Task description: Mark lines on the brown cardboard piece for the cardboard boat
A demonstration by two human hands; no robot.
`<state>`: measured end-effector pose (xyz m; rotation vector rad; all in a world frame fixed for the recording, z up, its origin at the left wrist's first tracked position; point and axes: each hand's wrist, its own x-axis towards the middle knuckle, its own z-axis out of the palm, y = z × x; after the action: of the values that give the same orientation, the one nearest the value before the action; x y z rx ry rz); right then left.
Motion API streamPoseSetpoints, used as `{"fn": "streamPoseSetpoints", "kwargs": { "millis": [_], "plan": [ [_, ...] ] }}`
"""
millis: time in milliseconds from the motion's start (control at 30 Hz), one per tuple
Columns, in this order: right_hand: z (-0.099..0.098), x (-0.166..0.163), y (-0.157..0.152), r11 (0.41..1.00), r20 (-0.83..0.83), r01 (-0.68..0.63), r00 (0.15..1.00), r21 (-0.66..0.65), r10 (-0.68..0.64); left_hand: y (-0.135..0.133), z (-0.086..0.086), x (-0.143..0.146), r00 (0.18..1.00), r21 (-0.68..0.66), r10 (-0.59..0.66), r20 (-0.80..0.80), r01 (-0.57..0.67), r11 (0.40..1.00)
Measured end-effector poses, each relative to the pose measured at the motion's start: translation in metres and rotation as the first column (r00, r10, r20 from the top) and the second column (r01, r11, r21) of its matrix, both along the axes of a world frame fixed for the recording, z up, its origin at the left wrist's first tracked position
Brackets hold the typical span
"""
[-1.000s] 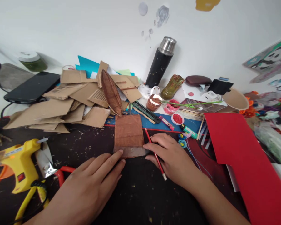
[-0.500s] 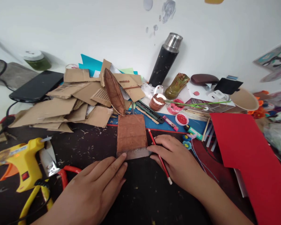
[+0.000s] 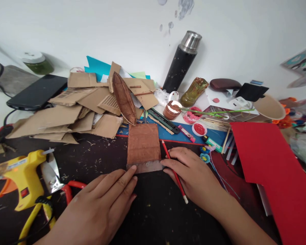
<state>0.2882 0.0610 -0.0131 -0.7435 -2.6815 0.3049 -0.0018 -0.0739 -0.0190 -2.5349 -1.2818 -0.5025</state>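
A square brown-painted piece of cardboard [image 3: 143, 141] lies flat on the dark table in front of me. Across its near edge runs a clear ruler [image 3: 146, 166]. My left hand [image 3: 102, 200] is stretched out with its fingers together, the index fingertip pressing on the ruler's left end. At the other end, the thumb and index finger of my right hand [image 3: 191, 173] touch the ruler. A red pencil [image 3: 177, 180] is tucked between that hand's fingers, its tip pointing away from me. Touching the board's far edge, a brown boat-shaped piece [image 3: 124, 98] leans on cardboard scraps.
Cardboard scraps [image 3: 53, 119] are piled at the back left. A yellow glue gun [image 3: 32, 173] and red-handled pliers [image 3: 68, 192] lie left. A green cutter [image 3: 163, 119], an open brown paint pot [image 3: 171, 110] and a black flask [image 3: 181, 64] stand behind. Red card [image 3: 265, 153] covers the right.
The camera view has shifted slightly. Both hands, the ruler and the brown cardboard keep nearly the same places.
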Motion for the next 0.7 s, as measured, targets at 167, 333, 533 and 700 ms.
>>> {"fn": "streamPoseSetpoints", "kwargs": {
  "millis": [167,333,533,700],
  "plan": [
    [0.0009,-0.0006,0.0005,1.000,-0.009,0.000,1.000,0.012,0.001,0.0002,-0.0013,0.0003,1.000,-0.015,0.009,0.025,-0.009,1.000],
    [0.0005,-0.0006,0.0007,1.000,-0.010,-0.004,1.000,0.016,0.004,0.0014,-0.0012,0.0017,1.000,-0.002,0.014,0.028,-0.014,1.000],
    [0.0004,-0.0003,0.0009,1.000,-0.002,-0.003,1.000,0.010,0.004,0.0041,0.0006,0.0027,1.000,-0.007,0.005,0.014,-0.004,1.000],
    [0.0001,-0.0008,0.0000,1.000,-0.016,0.001,1.000,-0.001,-0.001,0.0040,0.0044,0.0007,0.999,0.029,-0.046,-0.018,0.047,0.998]
  ]
}}
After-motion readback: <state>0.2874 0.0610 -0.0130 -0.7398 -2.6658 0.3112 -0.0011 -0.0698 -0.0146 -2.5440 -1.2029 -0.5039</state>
